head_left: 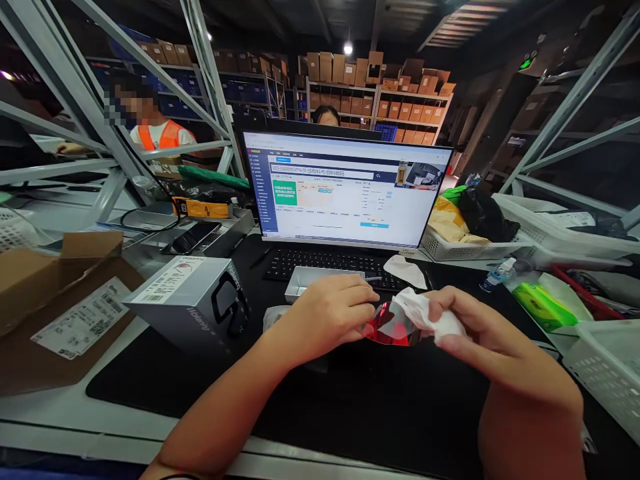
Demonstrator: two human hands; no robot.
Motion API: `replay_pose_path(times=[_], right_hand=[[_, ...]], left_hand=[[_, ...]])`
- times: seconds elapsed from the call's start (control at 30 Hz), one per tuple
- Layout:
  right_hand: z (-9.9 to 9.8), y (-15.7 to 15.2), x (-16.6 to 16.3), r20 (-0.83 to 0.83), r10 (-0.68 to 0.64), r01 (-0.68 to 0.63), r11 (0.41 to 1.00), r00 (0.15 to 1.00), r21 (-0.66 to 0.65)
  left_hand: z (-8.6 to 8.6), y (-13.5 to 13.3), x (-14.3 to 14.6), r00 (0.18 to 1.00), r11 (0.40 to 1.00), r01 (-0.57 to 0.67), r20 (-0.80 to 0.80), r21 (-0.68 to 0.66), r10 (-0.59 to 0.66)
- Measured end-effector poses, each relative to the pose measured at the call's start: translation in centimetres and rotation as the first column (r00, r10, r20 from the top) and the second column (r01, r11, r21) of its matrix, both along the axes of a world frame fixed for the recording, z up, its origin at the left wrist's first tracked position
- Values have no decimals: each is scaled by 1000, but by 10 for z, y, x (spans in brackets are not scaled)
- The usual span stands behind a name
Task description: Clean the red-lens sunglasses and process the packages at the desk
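My left hand point(327, 310) grips the left end of a shiny red mirrored lens point(385, 327), like that of a goggle, above the black desk mat point(390, 400). Pinched in my right hand point(475, 327) is a crumpled white tissue point(425, 313), pressed against the right side of the lens. Beyond my left hand lies an open grey box part point(300, 283). Some clear plastic wrap point(274, 317) is partly hidden by that hand. A grey box point(185, 300) with a picture of goggles stands to the left.
A monitor point(345, 193) and black keyboard point(325, 263) stand ahead, with another white tissue point(405, 270) beside the keys. An open cardboard box point(65, 320) is at left. At right are a small bottle point(499, 273), green packet point(543, 307) and white basket point(610, 367). People sit beyond.
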State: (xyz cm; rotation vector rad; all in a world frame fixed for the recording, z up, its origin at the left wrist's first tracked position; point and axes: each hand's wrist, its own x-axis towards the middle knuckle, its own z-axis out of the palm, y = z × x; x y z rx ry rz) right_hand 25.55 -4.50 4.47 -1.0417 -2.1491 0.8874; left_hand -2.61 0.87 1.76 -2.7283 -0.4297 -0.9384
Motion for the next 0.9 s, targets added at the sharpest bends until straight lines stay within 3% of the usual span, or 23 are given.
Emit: replay_pose_path(times=[0.1,0.2,0.43,0.5,0.6,0.67,0.77,0.9], right_hand=[[-3,16,2,9,33,-33,998,999,-51],[-8,24,-8,0,-15,15,999,1000,-51],[-20,11,-52,45,-276,265,949,960,171],[-17,13,-47,50,-218,207,965,975,161],[-6,20,-24,71,50,-53,998,996,38],[-1,24,-11,69,146,-142,988,987,-55],[-3,25,-10,36,35,-31,994,999,-106],[-14,20,-37,1,-176,175,984,984,18]], left_hand=[[-1,-1,3,1000,1000,4,-19,28,-3],[-3,-6,9,996,994,-55,-67,98,61],[-9,-11,20,988,949,-121,-53,293,142],[-8,-9,18,986,950,-137,-53,281,158],[-4,-7,13,983,959,-144,-75,245,166],[-2,-7,11,983,960,-140,-85,242,165],[-1,-10,13,981,947,-147,-83,285,178],[-7,-12,20,979,930,-159,-72,331,193]])
